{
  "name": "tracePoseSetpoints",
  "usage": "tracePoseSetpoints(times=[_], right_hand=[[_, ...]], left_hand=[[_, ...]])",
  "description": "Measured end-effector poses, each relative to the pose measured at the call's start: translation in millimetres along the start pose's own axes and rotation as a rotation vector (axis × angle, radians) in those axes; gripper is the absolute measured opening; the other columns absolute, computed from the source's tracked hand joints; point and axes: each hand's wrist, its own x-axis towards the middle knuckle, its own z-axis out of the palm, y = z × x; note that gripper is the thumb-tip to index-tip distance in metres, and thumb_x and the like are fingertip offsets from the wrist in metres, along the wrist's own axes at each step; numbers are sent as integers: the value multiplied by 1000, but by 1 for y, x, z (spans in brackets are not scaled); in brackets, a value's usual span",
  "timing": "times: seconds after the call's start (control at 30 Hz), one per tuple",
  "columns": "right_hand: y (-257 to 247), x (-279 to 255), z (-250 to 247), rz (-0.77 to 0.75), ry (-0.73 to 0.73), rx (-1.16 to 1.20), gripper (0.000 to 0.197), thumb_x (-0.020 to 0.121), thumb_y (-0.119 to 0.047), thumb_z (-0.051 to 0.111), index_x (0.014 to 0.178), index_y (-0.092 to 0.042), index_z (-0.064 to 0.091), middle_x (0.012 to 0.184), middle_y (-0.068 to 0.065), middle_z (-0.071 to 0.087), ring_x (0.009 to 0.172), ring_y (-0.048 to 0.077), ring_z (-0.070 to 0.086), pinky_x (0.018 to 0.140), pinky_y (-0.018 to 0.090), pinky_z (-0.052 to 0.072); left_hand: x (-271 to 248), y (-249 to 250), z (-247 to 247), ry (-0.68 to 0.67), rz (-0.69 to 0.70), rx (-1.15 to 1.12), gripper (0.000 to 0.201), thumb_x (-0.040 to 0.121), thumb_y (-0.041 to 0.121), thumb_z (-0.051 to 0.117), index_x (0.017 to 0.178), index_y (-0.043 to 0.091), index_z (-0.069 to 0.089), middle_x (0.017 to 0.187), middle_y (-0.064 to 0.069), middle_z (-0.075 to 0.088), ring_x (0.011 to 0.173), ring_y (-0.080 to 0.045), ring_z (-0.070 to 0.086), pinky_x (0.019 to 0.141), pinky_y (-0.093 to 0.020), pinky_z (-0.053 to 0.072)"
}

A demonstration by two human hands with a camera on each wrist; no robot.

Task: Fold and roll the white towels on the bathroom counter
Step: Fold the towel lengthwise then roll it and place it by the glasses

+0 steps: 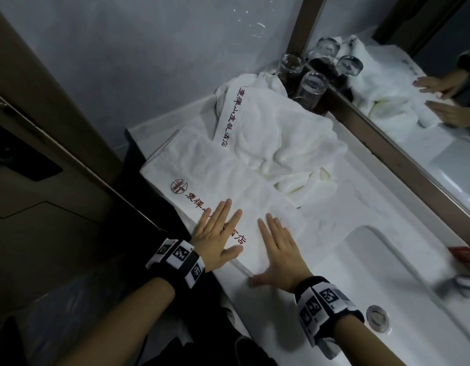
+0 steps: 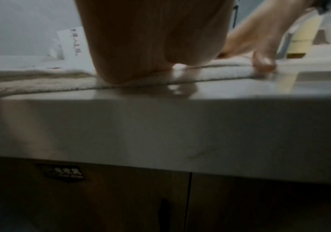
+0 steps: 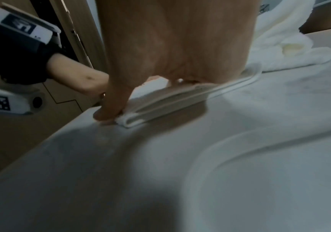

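Observation:
A folded white towel with red lettering lies flat along the front left of the white counter. My left hand presses flat on its near end, fingers straight, over the lettering. Beside it my right hand also lies flat on the same towel, its thumb at the near edge. The towel's layered folded edge shows in the right wrist view, and its near edge in the left wrist view. A second white towel, crumpled, is heaped behind at the back of the counter.
Several upturned glasses stand in the back corner beside the mirror. The sink basin with its drain lies to the right. A red packet sits at the far right. A wooden door stands on the left.

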Motion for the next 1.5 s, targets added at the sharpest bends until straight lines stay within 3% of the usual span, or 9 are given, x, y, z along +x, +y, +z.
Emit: tracePoseSetpoints(times=[0.2, 0.3, 0.4, 0.53, 0.7, 0.8, 0.9, 1.1, 1.5], right_hand=[[3, 1, 1, -4, -27, 15, 137, 52, -71, 70, 143, -24, -20, 144, -9, -34, 135, 12, -32, 112, 27, -18], [6, 2, -18, 3, 2, 320, 100, 69, -47, 75, 147, -25, 16, 153, -12, -6, 142, 7, -7, 115, 23, 1], [12, 3, -33, 54, 321, 630, 35, 86, -9, 65, 120, -10, 59, 131, 3, 51, 112, 10, 49, 92, 15, 38], [18, 13, -38, 230, 547, 502, 38, 85, 7, 53, 122, -2, 55, 118, 17, 45, 105, 26, 49, 96, 27, 44], [31, 30, -48, 522, 475, 627, 35, 87, -35, 61, 110, -9, 56, 114, 10, 56, 110, 29, 50, 100, 44, 40], [41, 32, -53, 613, 323, 694, 36, 79, -47, 67, 96, -17, 54, 94, -2, 60, 90, 20, 55, 79, 28, 44], [51, 26, -55, 545, 260, 642, 22, 77, -41, 71, 76, -22, 59, 72, -9, 58, 70, 13, 53, 56, 10, 37], [63, 20, -47, 573, 373, 766, 42, 87, -35, 62, 121, -11, 61, 118, 11, 61, 111, 29, 54, 98, 38, 42], [40, 13, -47, 401, 392, 1194, 59, 61, -7, 84, 113, -14, 56, 101, 0, 68, 91, 18, 66, 65, 26, 53]], left_hand=[[14, -51, -50, 268, -56, -580, 42, 87, 7, 53, 128, -3, 47, 137, -21, 44, 129, -35, 40, 107, -23, 21], [27, -94, -70, 412, -411, -359, 53, 81, 16, 55, 129, -4, 44, 138, -27, 39, 127, -42, 37, 106, -40, 28], [40, -126, -86, 169, -651, -278, 83, 78, 33, 70, 140, 3, 24, 147, -24, 19, 133, -41, 23, 109, -49, 23], [54, -146, -103, 148, -612, -331, 67, 75, 26, 74, 126, -4, 41, 133, -31, 32, 120, -43, 39, 106, -44, 33], [61, -154, -104, 264, -647, -225, 37, 86, 16, 61, 107, -12, 50, 124, -35, 39, 114, -45, 42, 99, -46, 35], [64, -154, -105, 221, -561, -138, 32, 87, 10, 57, 106, -14, 51, 119, -37, 43, 113, -47, 42, 99, -47, 35], [65, -151, -107, 190, -490, -57, 33, 85, 7, 56, 113, -10, 50, 117, -36, 46, 112, -47, 42, 98, -50, 35], [60, -130, -104, 311, -441, 51, 66, 72, -5, 62, 133, 7, 38, 136, -26, 33, 124, -41, 31, 103, -51, 24], [66, -47, -98, 262, -107, -232, 69, 71, -4, 60, 134, 12, 38, 142, -12, 29, 128, -31, 31, 106, -40, 24]])
